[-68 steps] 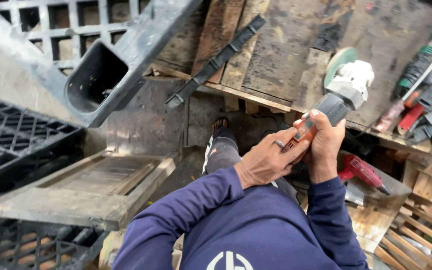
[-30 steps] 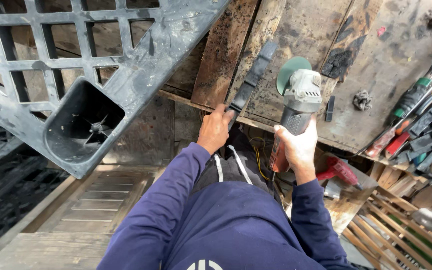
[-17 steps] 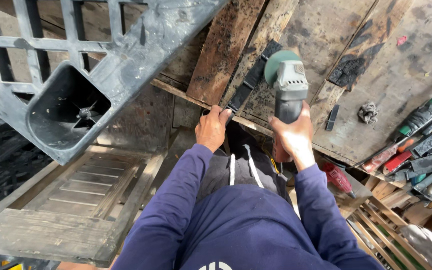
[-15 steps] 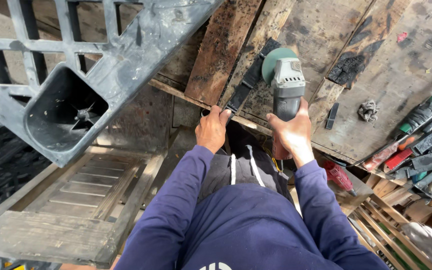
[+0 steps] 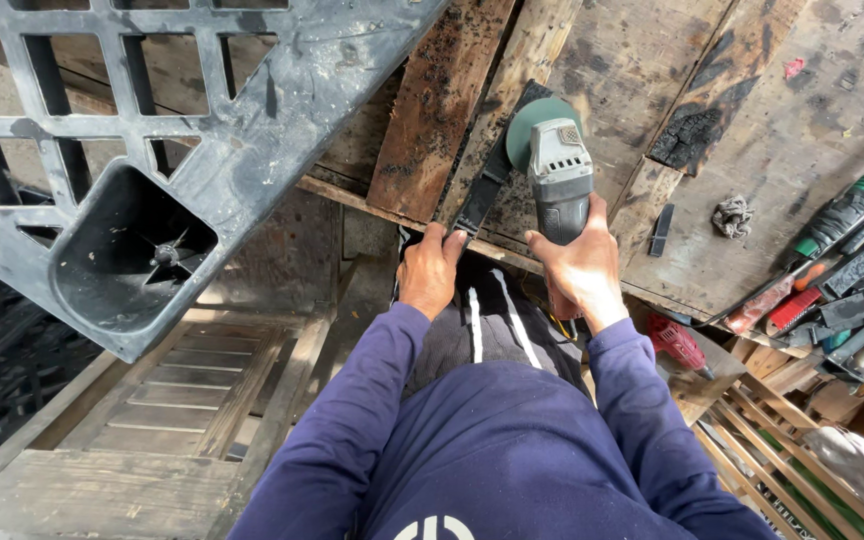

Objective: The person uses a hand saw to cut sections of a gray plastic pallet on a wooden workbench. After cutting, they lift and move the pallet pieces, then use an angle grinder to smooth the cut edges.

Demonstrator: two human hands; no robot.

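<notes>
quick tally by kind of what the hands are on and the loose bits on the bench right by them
angle grinder, in the right hand: 1
black plastic strip, held by the left hand: 1
small black block: 1
grey rag wad: 1
total: 4

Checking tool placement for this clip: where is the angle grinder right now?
In the head view, the angle grinder is up centre-right, gripped by the right hand, its disc over the black strip that the left hand holds.
</notes>
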